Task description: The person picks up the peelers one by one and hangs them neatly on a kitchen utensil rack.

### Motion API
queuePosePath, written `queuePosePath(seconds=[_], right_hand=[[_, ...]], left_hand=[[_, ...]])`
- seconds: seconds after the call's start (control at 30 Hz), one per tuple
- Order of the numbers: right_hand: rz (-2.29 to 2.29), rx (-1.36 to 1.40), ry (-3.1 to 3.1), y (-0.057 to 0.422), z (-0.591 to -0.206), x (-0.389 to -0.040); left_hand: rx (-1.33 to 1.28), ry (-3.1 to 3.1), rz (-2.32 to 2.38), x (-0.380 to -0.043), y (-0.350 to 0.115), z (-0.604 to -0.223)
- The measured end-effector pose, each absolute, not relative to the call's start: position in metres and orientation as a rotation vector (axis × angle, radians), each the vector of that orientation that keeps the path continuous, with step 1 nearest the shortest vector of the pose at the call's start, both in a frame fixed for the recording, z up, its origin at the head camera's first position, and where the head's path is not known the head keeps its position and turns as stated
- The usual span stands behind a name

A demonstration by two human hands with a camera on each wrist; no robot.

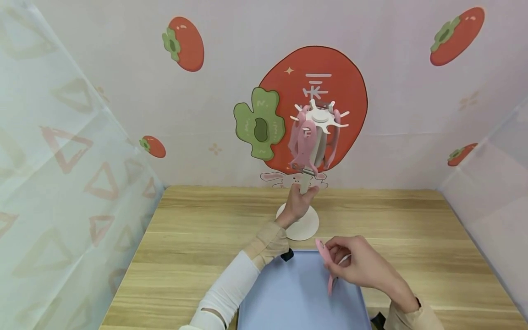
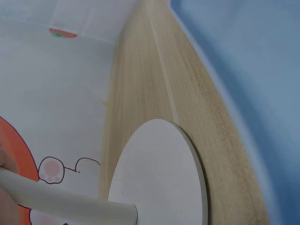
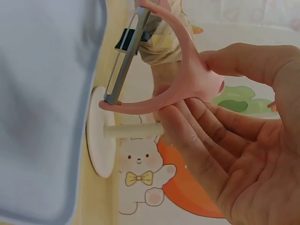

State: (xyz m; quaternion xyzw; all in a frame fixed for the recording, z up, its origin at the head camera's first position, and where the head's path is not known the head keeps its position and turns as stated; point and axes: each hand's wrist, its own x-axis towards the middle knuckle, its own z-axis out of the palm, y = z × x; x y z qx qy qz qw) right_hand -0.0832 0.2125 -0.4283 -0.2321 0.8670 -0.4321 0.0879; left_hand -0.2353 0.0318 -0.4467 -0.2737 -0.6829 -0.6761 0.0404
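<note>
A white rotating utensil stand (image 1: 321, 117) rises at the back of the table, with several pink utensils (image 1: 306, 142) hanging from its hooks. My left hand (image 1: 298, 204) grips its pole, above the round white base (image 2: 159, 173). Nearer to me, over the far right part of a blue tray (image 1: 297, 295), my right hand (image 1: 360, 266) holds a pink peeler (image 3: 194, 79). In the right wrist view the thumb and fingers pinch the handle end, and the metal blade (image 3: 126, 58) points away from the palm.
The blue tray lies on the wooden table (image 1: 198, 233) in front of the stand's base. A printed cloth backdrop (image 1: 222, 105) with persimmons and a rabbit stands behind the table, and side panels (image 1: 53, 160) close off the left and right.
</note>
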Motion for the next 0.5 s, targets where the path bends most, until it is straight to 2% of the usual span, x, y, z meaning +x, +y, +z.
queuePosePath(seconds=[0.3,0.5], right_hand=[[-1.368,-0.712,2.662,0.212,-0.421,-0.086],[-1.397,-0.698,2.726,0.21,-0.411,-0.089]], left_hand=[[-0.813,-2.061,-2.092,-0.236,0.034,-0.45],[-0.809,-2.081,-2.112,-0.25,0.039,-0.471]])
